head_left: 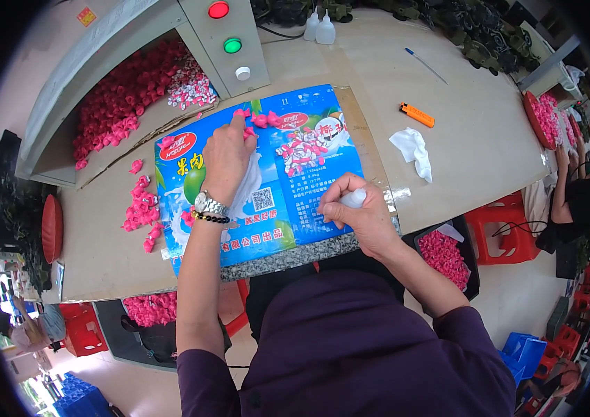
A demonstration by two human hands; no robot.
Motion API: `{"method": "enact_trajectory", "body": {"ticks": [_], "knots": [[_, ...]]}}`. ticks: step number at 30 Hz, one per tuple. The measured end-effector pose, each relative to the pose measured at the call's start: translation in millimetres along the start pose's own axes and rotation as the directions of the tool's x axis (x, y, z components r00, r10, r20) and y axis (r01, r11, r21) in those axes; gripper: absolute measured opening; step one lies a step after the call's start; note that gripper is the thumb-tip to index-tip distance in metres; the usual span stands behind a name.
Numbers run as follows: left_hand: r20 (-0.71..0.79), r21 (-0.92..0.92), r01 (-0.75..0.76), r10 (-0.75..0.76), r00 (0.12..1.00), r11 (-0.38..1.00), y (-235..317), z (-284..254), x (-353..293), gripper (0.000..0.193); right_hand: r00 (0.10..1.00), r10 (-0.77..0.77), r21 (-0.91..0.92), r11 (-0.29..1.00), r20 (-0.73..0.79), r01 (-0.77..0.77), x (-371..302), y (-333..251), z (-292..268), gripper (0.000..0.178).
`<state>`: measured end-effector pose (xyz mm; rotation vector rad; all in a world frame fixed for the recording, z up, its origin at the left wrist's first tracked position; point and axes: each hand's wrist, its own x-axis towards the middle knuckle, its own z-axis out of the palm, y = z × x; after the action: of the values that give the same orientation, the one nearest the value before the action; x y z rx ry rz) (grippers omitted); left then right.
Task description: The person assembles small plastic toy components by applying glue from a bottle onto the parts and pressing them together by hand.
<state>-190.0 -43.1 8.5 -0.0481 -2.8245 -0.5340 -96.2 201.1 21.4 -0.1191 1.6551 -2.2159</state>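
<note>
A flat blue printed cardboard sheet [274, 201] lies on the table before me. My left hand [229, 158], with a watch and a dark bead bracelet at the wrist, reaches over its far part. Its fingers are drawn together at a small pink piece [250, 131], with more pink pieces [265, 120] just to the right. In my right hand [368, 217], over the sheet's right part, is a white squeeze bottle [354, 198], mostly hidden by the curled fingers. Between the hands and farther off lies a pile of small pink-and-white pieces [303, 149].
A grey machine [190, 35] with lit buttons holds heaped pink pieces. Loose pink pieces [142, 205] lie left of the sheet. To the right are a white tissue [413, 149], an orange cutter [417, 115] and a pen [425, 64]. White squeeze bottles [325, 31] stand behind. Others sit far right.
</note>
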Motion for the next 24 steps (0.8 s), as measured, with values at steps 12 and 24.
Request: {"method": "enact_trajectory", "body": {"ticks": [12, 24], "knots": [[0.487, -0.768, 0.445, 0.032, 0.873, -0.46, 63.0, -45.4, -94.5, 0.013, 0.981, -0.143, -0.161, 0.973, 0.135, 0.164, -6.5, -24.7, 4.6, 0.034], [0.538, -0.507, 0.451, 0.139, 0.831, -0.735, 68.1, -36.4, -141.7, 0.033, 0.616, -0.732, -0.673, 0.302, 0.29, 0.675, -11.0, -51.0, -5.3, 0.035]]}}
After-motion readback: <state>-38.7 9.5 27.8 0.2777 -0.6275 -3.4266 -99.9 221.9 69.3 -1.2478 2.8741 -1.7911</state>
